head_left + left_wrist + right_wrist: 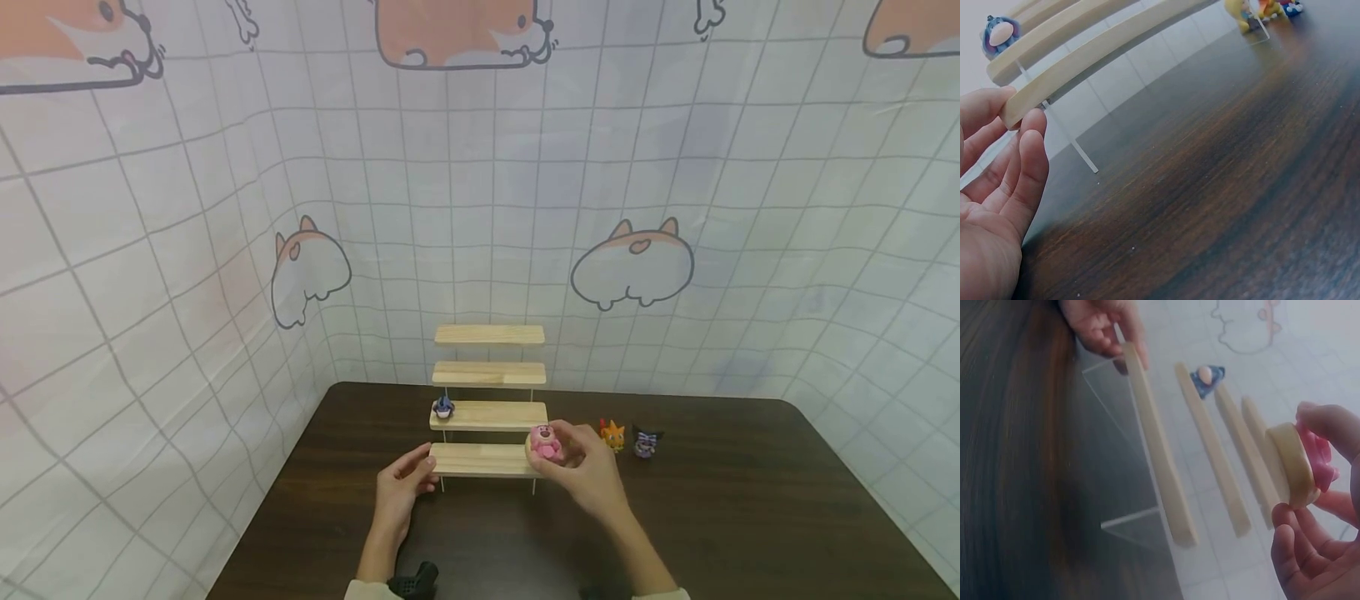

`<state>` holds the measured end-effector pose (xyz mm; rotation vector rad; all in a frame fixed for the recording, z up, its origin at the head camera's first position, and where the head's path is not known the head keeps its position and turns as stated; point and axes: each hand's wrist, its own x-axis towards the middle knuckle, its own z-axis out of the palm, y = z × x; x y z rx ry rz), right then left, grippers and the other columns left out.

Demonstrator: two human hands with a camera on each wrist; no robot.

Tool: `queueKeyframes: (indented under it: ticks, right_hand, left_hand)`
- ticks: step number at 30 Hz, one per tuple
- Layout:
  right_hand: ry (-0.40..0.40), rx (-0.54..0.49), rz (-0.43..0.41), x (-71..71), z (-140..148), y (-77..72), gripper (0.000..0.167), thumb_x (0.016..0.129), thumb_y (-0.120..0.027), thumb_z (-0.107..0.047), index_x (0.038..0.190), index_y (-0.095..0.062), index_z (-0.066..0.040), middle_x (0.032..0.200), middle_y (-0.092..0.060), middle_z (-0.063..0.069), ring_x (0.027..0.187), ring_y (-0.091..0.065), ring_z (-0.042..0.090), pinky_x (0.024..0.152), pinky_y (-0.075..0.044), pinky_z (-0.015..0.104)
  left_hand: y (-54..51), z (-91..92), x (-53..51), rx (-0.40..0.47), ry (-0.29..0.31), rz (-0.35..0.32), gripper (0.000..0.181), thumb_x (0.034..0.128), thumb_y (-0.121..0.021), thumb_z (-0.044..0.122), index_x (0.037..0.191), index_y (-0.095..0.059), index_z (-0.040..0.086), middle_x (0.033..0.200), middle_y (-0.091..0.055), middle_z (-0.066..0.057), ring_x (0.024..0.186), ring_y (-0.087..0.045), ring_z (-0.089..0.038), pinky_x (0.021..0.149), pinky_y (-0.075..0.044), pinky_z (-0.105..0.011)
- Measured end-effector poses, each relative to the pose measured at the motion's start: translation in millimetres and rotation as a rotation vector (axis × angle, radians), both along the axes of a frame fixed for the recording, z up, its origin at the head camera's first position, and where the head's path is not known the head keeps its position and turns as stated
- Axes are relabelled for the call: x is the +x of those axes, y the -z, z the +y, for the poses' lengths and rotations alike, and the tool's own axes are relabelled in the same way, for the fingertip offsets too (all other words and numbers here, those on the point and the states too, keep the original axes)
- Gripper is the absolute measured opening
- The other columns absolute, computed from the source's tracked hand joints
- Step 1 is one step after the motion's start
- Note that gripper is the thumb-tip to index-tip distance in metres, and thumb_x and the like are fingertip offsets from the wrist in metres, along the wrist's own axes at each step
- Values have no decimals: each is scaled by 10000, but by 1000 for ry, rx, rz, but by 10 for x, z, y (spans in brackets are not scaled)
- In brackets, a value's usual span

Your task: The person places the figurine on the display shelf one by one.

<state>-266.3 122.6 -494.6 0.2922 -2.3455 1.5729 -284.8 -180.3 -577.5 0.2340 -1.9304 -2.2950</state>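
Head view: R hand (591, 473), in from 5 o'clock, fingers curled, grips pink bear (546, 444); L hand (400, 493) pinches btm shelf (480, 459) at 9 o'clock.

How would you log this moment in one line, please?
left hand: grips bottom shelf | right hand: holds pink figurine | blue figurine: on second-lowest shelf, left

The stepped shelf (487, 460) has planks of pale wood, smooth and matt with visible straight grain, on thin supports (1074, 145) that look like clear, shiny plastic. The pink bear figure (547, 446) looks like smooth moulded plastic, its cream base (1291, 465) softly satin. The blue donkey figure (1001, 34) appears plastic too. The tabletop (712, 517) is dark, streaky wood grain with a dull sheen. The backdrop (510, 192) resembles matt, lightly rippled cloth.
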Motion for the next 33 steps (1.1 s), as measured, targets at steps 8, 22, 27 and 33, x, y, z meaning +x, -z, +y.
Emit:
queueKeyframes:
  ticks: [8, 22, 27, 33]
  right_hand:
    - [-60, -4, 3, -105, -219, -108, 532, 720, -942, -344, 1190, -743, -196, 1000, -644, 45, 805, -628, 166, 652, -503, 216]
    - [-48, 72, 3, -298, -495, -241, 583, 716, -939, -367, 1221, -738, -155, 1068, -686, 29, 820, -660, 157, 665, -540, 244]
    - [-33, 99, -21, -392, -547, -240, 650, 737, -917, -432, 1286, -709, -153, 1131, -693, 43, 851, -663, 153, 674, -537, 271]
    - [-23, 117, -16, -498, -590, -193, 636, 742, -918, -410, 1281, -710, -146, 1128, -695, 57, 859, -666, 169, 684, -536, 287]
  left_hand:
    - [21, -13, -3, -15, -6, 13, 456, 928, -773, 218, 1318, -672, 5, 946, -734, -11, 753, -706, -125, 691, -612, -259]
    - [2, 7, 1, -11, -8, 13, 444, 935, -765, 200, 1321, -669, 2, 962, -741, -22, 755, -707, -126, 685, -611, -257]
    - [6, -5, 2, -7, -6, 11, 445, 930, -771, 204, 1316, -673, 5, 960, -742, -27, 754, -709, -131, 687, -613, -262]
    - [5, -2, 5, -7, -3, 13, 437, 931, -768, 197, 1315, -675, 10, 956, -741, -20, 755, -709, -129, 690, -613, -261]
